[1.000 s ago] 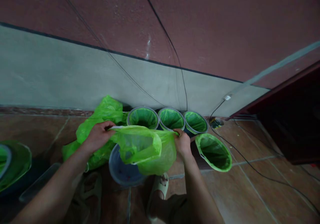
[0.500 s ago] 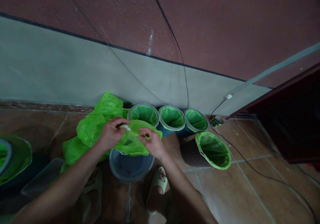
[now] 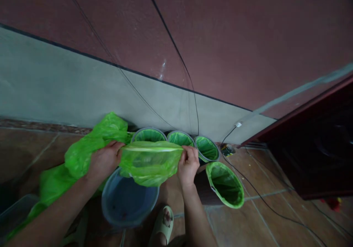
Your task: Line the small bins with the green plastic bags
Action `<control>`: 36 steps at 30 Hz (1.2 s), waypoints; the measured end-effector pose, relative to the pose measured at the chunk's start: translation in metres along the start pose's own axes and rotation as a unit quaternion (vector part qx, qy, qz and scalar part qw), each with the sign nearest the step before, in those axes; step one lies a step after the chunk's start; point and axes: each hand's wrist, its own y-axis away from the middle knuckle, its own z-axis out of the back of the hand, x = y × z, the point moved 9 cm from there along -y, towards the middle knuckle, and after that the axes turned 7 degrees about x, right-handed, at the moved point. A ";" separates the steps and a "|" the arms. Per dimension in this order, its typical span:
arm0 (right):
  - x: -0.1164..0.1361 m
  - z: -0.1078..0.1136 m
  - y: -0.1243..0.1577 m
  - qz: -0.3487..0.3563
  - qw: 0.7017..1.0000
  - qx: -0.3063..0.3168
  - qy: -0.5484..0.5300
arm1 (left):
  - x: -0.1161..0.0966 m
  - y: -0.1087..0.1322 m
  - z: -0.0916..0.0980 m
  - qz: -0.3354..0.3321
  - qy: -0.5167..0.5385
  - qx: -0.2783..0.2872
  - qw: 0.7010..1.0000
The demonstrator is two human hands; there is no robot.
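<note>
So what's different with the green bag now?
Since half a second ago, the left hand and right hand have moved apart, pulling the edge of the green bag straight between them. The tub and brown bin stayed put.

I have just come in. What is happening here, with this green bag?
A person stretches a green bag between the left hand and the right hand. Below is a bucket; no liner shows inside. Three lined bins stand by the wall, a brown lined bin nearer. More green plastic lies at left.
</note>
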 end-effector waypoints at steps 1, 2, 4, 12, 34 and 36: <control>-0.007 0.010 -0.003 -0.009 1.000 -0.018 0.009 | 0.005 0.000 0.006 0.017 -0.003 -0.014 1.000; -0.015 0.020 -0.005 -0.020 0.999 -0.032 0.018 | 0.009 -0.001 0.012 0.030 0.002 -0.026 0.999; -0.034 0.035 -0.009 -0.052 0.997 -0.046 0.043 | 0.019 -0.002 0.021 0.047 0.029 -0.043 0.998; -0.075 0.003 0.010 -0.186 0.951 0.133 0.209 | 0.025 -0.009 0.020 0.062 0.192 -0.034 0.979; 0.024 -0.088 0.023 -0.073 0.950 0.236 -0.192 | -0.075 0.011 -0.041 -0.082 0.524 0.203 0.823; 0.016 -0.086 0.021 -0.091 0.947 0.230 -0.203 | -0.075 0.009 -0.042 -0.082 0.538 0.213 0.811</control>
